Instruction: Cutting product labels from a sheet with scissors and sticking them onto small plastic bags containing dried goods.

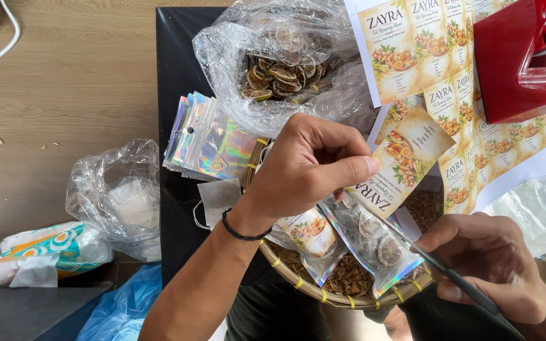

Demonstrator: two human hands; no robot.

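My left hand (304, 167), with a black band at the wrist, pinches a printed paper label (406, 158) between thumb and fingers. The label lies against the top of a clear holographic pouch (377, 243) holding dried citrus slices. My right hand (494, 265) grips thin dark metal tweezers (440, 268) whose tip points at the pouch's upper edge. Both hands work above a round woven basket (336, 297) that holds brown dried bits and another filled pouch (311, 237).
A clear plastic bag of dried citrus slices (285, 63) lies on the black table. A stack of empty holographic pouches (206, 142) sits left of the basket. Printed label sheets (437, 69) and a red device (519, 60) are at the right. Plastic bags (118, 196) rest on the wooden floor.
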